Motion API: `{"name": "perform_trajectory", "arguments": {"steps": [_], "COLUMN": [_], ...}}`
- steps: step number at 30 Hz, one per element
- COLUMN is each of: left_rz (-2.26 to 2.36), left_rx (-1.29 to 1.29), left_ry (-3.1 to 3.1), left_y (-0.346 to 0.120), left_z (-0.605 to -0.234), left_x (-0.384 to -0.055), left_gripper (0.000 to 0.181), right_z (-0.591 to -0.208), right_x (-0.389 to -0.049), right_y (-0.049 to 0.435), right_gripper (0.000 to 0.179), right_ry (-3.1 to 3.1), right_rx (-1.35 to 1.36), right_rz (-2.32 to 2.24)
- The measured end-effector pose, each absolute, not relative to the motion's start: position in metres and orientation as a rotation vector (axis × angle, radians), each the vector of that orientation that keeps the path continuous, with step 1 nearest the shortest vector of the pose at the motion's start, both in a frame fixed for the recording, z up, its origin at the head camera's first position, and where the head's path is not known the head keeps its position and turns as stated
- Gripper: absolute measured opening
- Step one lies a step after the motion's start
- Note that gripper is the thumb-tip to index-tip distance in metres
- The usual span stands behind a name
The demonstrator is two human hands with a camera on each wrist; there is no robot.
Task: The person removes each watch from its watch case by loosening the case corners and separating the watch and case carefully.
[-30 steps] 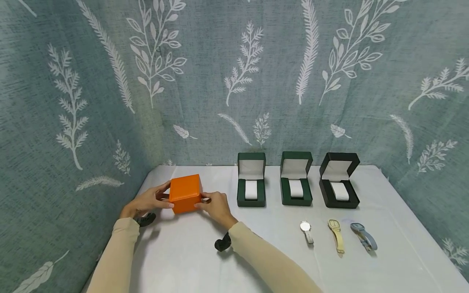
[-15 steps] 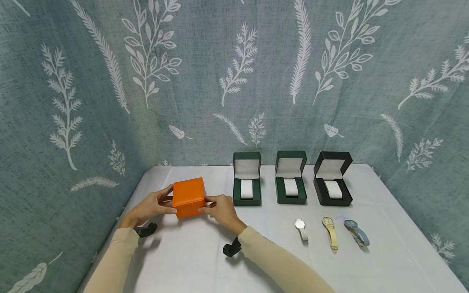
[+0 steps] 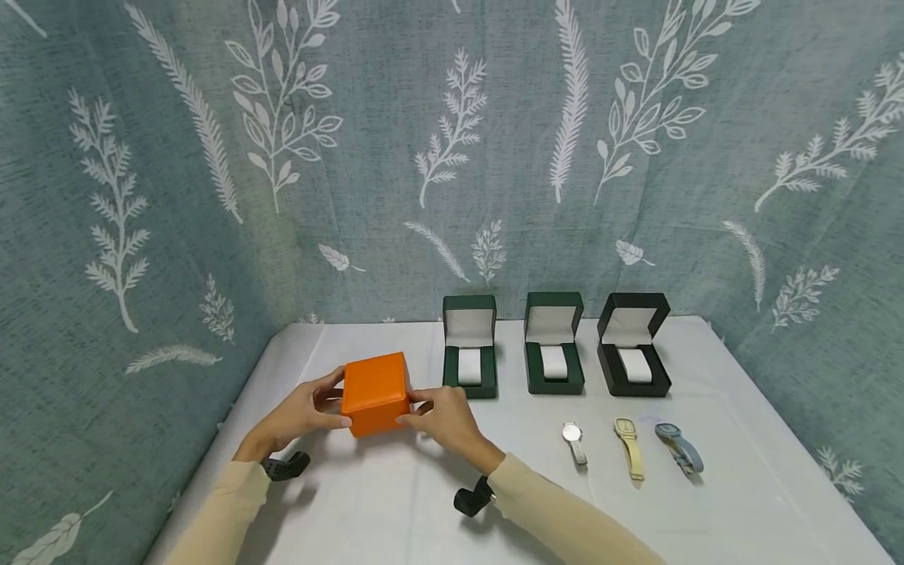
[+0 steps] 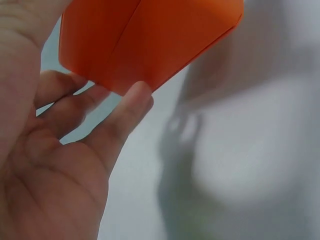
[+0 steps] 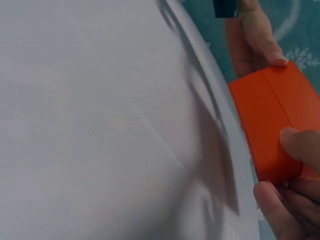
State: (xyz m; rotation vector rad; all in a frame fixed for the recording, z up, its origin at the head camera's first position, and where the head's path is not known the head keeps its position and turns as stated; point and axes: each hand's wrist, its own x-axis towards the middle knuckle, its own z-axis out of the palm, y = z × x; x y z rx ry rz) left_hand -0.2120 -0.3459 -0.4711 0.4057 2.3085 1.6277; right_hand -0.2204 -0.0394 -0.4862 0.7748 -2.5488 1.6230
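Note:
An orange box [image 3: 376, 396] with its lid closed is held between both hands at the left of the table in the head view. My left hand [image 3: 304, 412] grips its left side, thumb at the front lower corner. From the other side my right hand [image 3: 452, 424] pinches the right lower edge between thumb and fingers. In the left wrist view the box [image 4: 150, 40] shows its orange faces above the fingertips, and its shadow falls apart from it on the white cloth. The right wrist view shows the box [image 5: 270, 125] with a seam line along its side.
Two green watch boxes [image 3: 452, 373] [image 3: 534, 382] and a black watch box [image 3: 609, 377] stand with lids raised at the back, each with a white cushion. In front lie a white watch [image 3: 574, 441], a yellow watch [image 3: 630, 451] and a blue watch [image 3: 680, 449]. Patterned curtains hang behind and beside.
Both hands have brought the orange box rightward and nearer the front, still gripping it. The head view has turned slightly right. The lidded boxes and watches keep their places on the table.

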Motion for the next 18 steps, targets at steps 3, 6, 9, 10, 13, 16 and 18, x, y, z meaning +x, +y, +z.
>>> {"name": "perform_trajectory", "arguments": {"steps": [3, 6, 9, 10, 13, 16, 18], "left_rz": [1.641, 1.631, 1.616, 1.613, 1.615, 1.617, 1.622], "left_rx": [0.422, 0.453, 0.471, 0.479, 0.499, 0.523, 0.525], "left_ry": [2.288, 2.298, 2.318, 2.324, 2.327, 2.325, 2.314], "left_y": [-0.336, -0.327, -0.319, -0.317, -0.310, -0.302, -0.296], "left_z": [-0.471, -0.473, -0.474, -0.474, -0.474, -0.474, -0.474], "left_x": [-0.206, -0.200, -0.195, -0.193, -0.191, -0.190, -0.189], "left_gripper": [0.104, 0.105, 0.105, 0.105, 0.105, 0.105, 0.107], "right_z": [-0.485, -0.484, -0.484, -0.484, -0.485, -0.487, -0.487], "right_x": [-0.213, -0.206, -0.199, -0.197, -0.192, -0.189, -0.187], "right_y": [-0.029, -0.017, -0.007, -0.004, 0.004, 0.011, 0.016], "right_gripper": [0.043, 0.041, 0.040, 0.039, 0.039, 0.039, 0.039], "right_ry": [-2.548, -2.557, -2.558, -2.560, -2.552, -2.546, -2.540], "right_rx": [0.789, 0.799, 0.817, 0.820, 0.829, 0.825, 0.821], "right_rz": [1.624, 1.628, 1.623, 1.619, 1.607, 1.594, 1.601]}}
